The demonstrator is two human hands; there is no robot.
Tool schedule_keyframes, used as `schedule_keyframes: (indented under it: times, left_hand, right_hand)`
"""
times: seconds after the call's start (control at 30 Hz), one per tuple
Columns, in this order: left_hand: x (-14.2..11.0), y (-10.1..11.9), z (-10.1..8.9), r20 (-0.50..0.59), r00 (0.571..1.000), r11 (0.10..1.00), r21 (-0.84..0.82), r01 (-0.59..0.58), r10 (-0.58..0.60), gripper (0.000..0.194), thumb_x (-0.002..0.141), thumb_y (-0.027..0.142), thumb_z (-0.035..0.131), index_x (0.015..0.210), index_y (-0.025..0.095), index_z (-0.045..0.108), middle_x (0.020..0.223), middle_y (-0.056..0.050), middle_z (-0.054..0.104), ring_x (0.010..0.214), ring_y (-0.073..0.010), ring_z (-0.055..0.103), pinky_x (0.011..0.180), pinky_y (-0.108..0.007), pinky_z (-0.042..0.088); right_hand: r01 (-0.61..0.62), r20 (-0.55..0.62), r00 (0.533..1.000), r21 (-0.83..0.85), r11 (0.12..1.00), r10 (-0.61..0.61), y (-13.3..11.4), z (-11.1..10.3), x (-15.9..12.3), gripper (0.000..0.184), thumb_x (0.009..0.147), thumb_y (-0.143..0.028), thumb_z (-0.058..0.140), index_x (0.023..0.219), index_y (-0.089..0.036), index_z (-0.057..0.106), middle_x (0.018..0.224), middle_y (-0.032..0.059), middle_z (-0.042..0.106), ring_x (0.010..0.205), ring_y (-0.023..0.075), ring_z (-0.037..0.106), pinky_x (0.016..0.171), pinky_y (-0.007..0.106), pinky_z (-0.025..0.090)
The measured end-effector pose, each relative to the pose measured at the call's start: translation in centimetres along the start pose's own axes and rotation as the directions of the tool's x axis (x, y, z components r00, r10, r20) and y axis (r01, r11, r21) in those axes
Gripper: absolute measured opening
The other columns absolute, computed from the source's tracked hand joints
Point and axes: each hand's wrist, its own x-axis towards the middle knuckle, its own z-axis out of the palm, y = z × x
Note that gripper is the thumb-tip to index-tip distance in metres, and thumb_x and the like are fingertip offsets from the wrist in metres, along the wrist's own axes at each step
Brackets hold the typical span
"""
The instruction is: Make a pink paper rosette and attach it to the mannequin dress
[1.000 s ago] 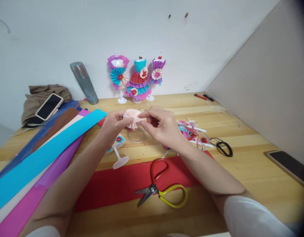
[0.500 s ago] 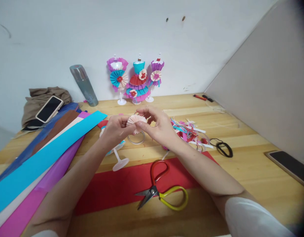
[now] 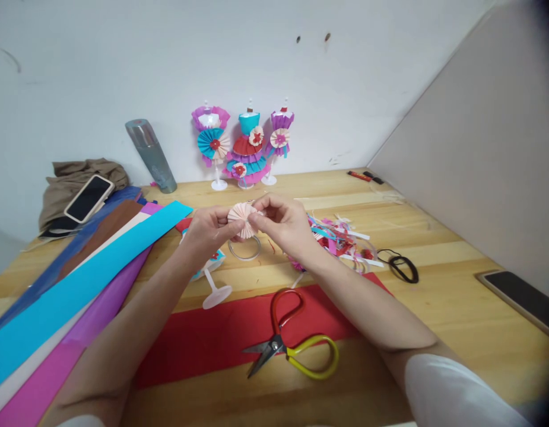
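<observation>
Long cyan paper strip (image 3: pixel 91 273): lies over other coloured sheets, left of the left forearm.
Left hand (image 3: pixel 205 228): grip nearly closed, thumb in front of the rosette's left part; fingers behind partly hidden. Judged best as the steady anchor, with light pressure to avoid flattening folds.
Small round pale-pink pleated paper rosette (image 3: pixel 240 214): held between both hands, raised over the counter (image 3: pixel 438 237). Even the pleats outward from the centre; thin paper probably creases or tears if pulled hard.
Right hand (image 3: pixel 285 222): grip pinched at the rosette's right side, thumb tip near its centre. Suggest small adjustments here, fold by fold.
Red-and-yellow-handled metal scissors (image 3: pixel 275 345): blades parted, partly on red paper, clear of both hands.
</observation>
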Motion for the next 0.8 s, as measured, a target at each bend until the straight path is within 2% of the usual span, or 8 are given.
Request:
schedule_keyframes:
  times: [0.1,0.23,0.5,0.63,0.8]
  left_hand:
    - [-0.06,0.0,0.03,-0.014,1.0,0.999,0.033,-0.011,0.011,0.029,0.064,0.039,0.087,0.072,0.013,0.076,0.063,-0.002,0.071,0.061,-0.0146,0.064,0.062,-0.025,0.058]
    - [-0.17,0.21,0.13,-0.018,1.0,0.998,0.065,-0.011,0.013,0.029,0.064,0.039,0.087,0.073,0.013,0.076,0.064,-0.002,0.071,0.063,-0.0155,0.065,0.063,-0.026,0.058]
    - [-0.07,0.11,0.21,-0.008,1.0,1.0,-0.011,-0.006,0.006,0.03,0.064,0.036,0.088,0.078,0.014,0.075,0.067,-0.002,0.073,0.068,-0.0178,0.068,0.063,-0.027,0.059]
    - [-0.04,0.08,0.02,0.048,0.999,0.999,-0.052,-0.01,0.012,0.027,0.064,0.032,0.089,0.078,0.014,0.076,0.068,-0.003,0.073,0.066,-0.0154,0.066,0.062,-0.024,0.056]
    - [0.05,-0.5,-0.65,0.16,0.986,0.993,-0.112,-0.029,0.047,0.024,0.072,0.031,0.087,0.087,0.014,0.078,0.074,-0.003,0.075,0.068,-0.0129,0.065,0.065,-0.021,0.054]
  right_hand:
    - [-0.013,0.036,0.999,0.032,0.999,0.012,-0.28,-0.03,0.03,0.024,0.072,-0.039,0.07,0.079,-0.019,0.061,0.068,-0.0009,0.061,0.062,0.0132,0.054,0.06,0.029,0.042]
    - [0.002,-0.002,1.0,0.025,1.0,-0.002,-0.07,0.19,0.1,0.025,0.067,-0.035,0.073,0.083,-0.019,0.063,0.075,0.0002,0.064,0.068,0.0147,0.057,0.063,0.03,0.045]
    - [-0.04,0.057,0.998,0.144,0.989,0.032,0.01,0.1,0.11,0.021,0.069,-0.033,0.074,0.076,-0.019,0.06,0.064,-0.0037,0.059,0.057,0.011,0.051,0.057,0.027,0.04]
    - [-0.072,0.064,0.996,0.204,0.976,0.06,-0.25,0.06,0.04,0.023,0.067,-0.033,0.076,0.075,-0.019,0.06,0.064,-0.0045,0.059,0.056,0.0099,0.051,0.056,0.026,0.04]
    - [-0.086,0.074,0.995,0.241,0.967,0.07,-0.41,0.17,-0.16,0.025,0.067,-0.034,0.078,0.076,-0.02,0.059,0.065,-0.0039,0.061,0.058,0.0113,0.056,0.058,0.027,0.044]
